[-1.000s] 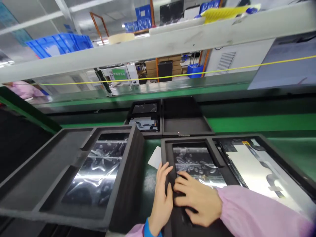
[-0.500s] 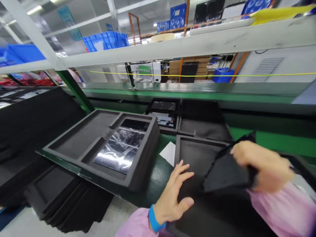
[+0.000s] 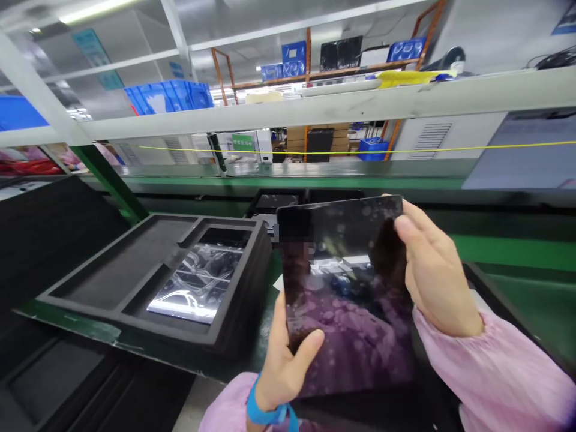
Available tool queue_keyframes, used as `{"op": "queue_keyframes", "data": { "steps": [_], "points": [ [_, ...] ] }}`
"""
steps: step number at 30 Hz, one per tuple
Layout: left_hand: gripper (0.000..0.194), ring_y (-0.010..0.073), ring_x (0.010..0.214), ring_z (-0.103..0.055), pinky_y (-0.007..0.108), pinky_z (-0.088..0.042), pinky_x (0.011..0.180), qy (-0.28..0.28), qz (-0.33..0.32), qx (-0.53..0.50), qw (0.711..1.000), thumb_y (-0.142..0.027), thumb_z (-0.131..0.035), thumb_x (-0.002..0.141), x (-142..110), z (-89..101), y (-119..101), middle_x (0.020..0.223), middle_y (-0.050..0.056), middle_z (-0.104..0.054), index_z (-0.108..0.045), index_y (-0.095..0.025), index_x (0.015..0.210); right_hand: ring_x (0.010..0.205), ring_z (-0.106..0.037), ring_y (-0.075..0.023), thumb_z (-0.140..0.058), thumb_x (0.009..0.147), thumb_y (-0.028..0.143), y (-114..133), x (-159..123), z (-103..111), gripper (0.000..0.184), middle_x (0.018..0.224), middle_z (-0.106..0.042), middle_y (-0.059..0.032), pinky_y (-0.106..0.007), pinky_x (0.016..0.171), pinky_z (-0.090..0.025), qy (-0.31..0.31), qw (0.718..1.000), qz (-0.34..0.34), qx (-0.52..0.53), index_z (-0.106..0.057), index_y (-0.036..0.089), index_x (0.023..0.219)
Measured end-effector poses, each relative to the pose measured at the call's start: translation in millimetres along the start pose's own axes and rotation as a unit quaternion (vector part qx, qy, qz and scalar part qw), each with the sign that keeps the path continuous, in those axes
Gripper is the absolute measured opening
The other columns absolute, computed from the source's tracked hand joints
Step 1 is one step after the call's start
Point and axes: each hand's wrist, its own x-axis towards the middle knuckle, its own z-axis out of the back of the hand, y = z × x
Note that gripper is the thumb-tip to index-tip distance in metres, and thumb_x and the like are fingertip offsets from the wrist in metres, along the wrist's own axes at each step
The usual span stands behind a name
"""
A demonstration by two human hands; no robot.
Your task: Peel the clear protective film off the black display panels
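Left hand (image 3: 284, 371) and right hand (image 3: 436, 276) clamp a panel (image 3: 348, 312) between fingers and thumbs.
Likely stiff, slick, fragile; best held by its edges.

The panel (image 3: 346, 294) now stands raised, glossy face showing. The left hand (image 3: 284, 367), spread empty before, grips its edge.

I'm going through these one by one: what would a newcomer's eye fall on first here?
Probably the glossy dark panel right of centre, with the left hand gripping its lower left edge and the right hand its upper right edge. Next might come the shiny screen catching bright light in the dark tray to the left, then the blue wristband at the bottom, below the left hand.
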Motion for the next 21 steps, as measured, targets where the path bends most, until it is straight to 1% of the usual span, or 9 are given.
{"op": "queue_keyframes", "data": {
  "steps": [3, 5, 7, 8, 10, 13, 15, 18, 21],
  "points": [
    [0.072, 0.0298, 0.134, -0.048, 0.037, -0.039, 0.112, -0.066, 0.132, -0.066, 0.987, -0.032, -0.074, 0.077, -8.5, 1.5, -15.4, 0.144, 0.011, -0.054, -0.045, -0.019, 0.142, 0.127, -0.048, -0.0140, -0.052, 0.098, 0.038, 10.3, -14.1, 10.0, 0.039, 0.131, -0.053, 0.0016, -0.028, 0.114, -0.038, -0.002, 0.988, 0.073, -0.137, -0.057, 0.024, 0.134],
    [0.078, 0.0289, 0.129, -0.054, 0.035, -0.045, 0.107, -0.070, 0.163, -0.089, 0.980, -0.034, -0.077, 0.074, -13.6, 0.8, -23.1, 0.139, 0.009, -0.059, -0.044, -0.021, 0.143, 0.121, -0.053, -0.0130, -0.048, 0.101, 0.036, 14.4, -21.1, 15.0, 0.041, 0.132, -0.053, -0.0013, -0.021, 0.104, -0.046, -0.039, 0.962, 0.131, -0.235, -0.056, 0.015, 0.136],
    [0.081, 0.0258, 0.123, -0.059, 0.029, -0.050, 0.101, -0.069, 0.170, -0.109, 0.977, -0.034, -0.079, 0.072, -17.9, 0.2, -27.0, 0.133, 0.006, -0.064, -0.043, -0.024, 0.144, 0.089, -0.063, -0.0103, -0.046, 0.102, 0.032, 17.9, -27.6, 19.0, 0.043, 0.122, -0.059, -0.0063, -0.015, 0.072, -0.053, -0.061, 0.936, 0.165, -0.304, -0.054, 0.008, 0.136],
    [0.081, 0.0244, 0.121, -0.061, 0.027, -0.051, 0.100, -0.067, 0.168, -0.113, 0.977, -0.034, -0.079, 0.071, -19.7, 0.0, -27.5, 0.131, 0.004, -0.066, -0.043, -0.024, 0.144, 0.069, -0.059, -0.0083, -0.045, 0.102, 0.030, 19.6, -31.0, 20.9, 0.043, 0.110, -0.063, -0.0075, -0.016, 0.055, -0.048, -0.066, 0.926, 0.174, -0.328, -0.054, 0.005, 0.136],
    [0.079, 0.0231, 0.120, -0.061, 0.025, -0.050, 0.100, -0.059, 0.160, -0.113, 0.979, -0.033, -0.080, 0.071, -23.4, -0.6, -26.5, 0.128, 0.003, -0.067, -0.046, -0.025, 0.142, 0.047, -0.037, -0.0070, -0.044, 0.102, 0.026, 22.2, -38.3, 25.4, 0.042, 0.077, -0.061, -0.0035, -0.020, 0.042, -0.033, -0.075, 0.910, 0.191, -0.360, -0.053, 0.003, 0.137],
    [0.068, 0.0223, 0.121, -0.061, 0.025, -0.050, 0.100, -0.049, 0.158, -0.122, 0.979, -0.035, -0.081, 0.071, -29.9, -2.5, -23.2, 0.129, 0.000, -0.067, -0.055, -0.028, 0.134, 0.045, -0.026, -0.0075, -0.047, 0.101, 0.024, 20.7, -48.9, 33.2, 0.040, 0.056, -0.043, 0.0024, -0.021, 0.042, -0.028, -0.100, 0.901, 0.208, -0.368, -0.053, 0.010, 0.138],
    [0.060, 0.0202, 0.117, -0.064, 0.023, -0.051, 0.098, -0.045, 0.163, -0.142, 0.975, -0.035, -0.081, 0.072, -34.1, -4.7, -21.7, 0.127, -0.002, -0.068, -0.060, -0.031, 0.128, 0.045, -0.028, -0.0065, -0.053, 0.099, 0.022, 14.9, -53.9, 37.0, 0.038, 0.059, -0.050, 0.0019, -0.022, 0.042, -0.027, -0.142, 0.896, 0.215, -0.362, -0.055, 0.018, 0.137],
    [0.056, 0.0171, 0.108, -0.068, 0.020, -0.053, 0.094, -0.031, 0.170, -0.178, 0.969, -0.032, -0.082, 0.072, -36.4, -8.5, -20.9, 0.120, -0.002, -0.072, -0.063, -0.032, 0.124, 0.056, -0.052, -0.0075, -0.062, 0.094, 0.018, 3.6, -55.8, 37.7, 0.039, 0.089, -0.067, 0.0005, -0.022, 0.054, -0.042, -0.196, 0.884, 0.247, -0.345, -0.060, 0.034, 0.129],
    [0.055, 0.0165, 0.103, -0.071, 0.019, -0.054, 0.090, -0.019, 0.161, -0.220, 0.962, -0.031, -0.083, 0.071, -32.6, -11.5, -19.5, 0.116, -0.001, -0.074, -0.064, -0.029, 0.123, 0.091, -0.065, -0.0159, -0.063, 0.092, 0.015, -2.2, -53.7, 34.8, 0.040, 0.112, -0.063, 0.0022, -0.029, 0.080, -0.053, -0.192, 0.895, 0.263, -0.304, -0.063, 0.041, 0.122]
  ]
}}
